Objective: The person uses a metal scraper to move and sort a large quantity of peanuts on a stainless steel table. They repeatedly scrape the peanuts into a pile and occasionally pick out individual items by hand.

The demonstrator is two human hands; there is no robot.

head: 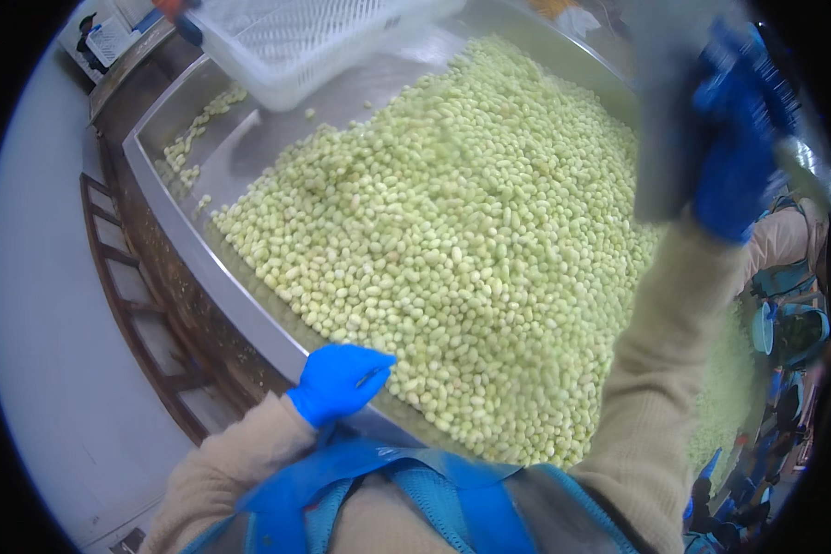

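Observation:
My left hand (343, 384), in a blue glove, is at the near rim of a large stainless-steel tray (211, 273). Its fingers are together, and I see nothing in them. A broad heap of small, pale green oval pieces (443, 256), perhaps shelled beans or peeled fruit, fills much of the tray. Raised over the right side is my right hand (734, 159), also blue-gloved and blurred by motion. It grips the side of a flat grey object (661, 118), too blurred to name. That object hides part of the heap's right edge.
Another person's dark-gloved hand (188, 26) holds a white slatted plastic basket (291, 48) over the tray's far side. A brown metal frame (131, 277) runs along the left. At right are a light-blue tub (796, 332) and another worker's sleeve (779, 235).

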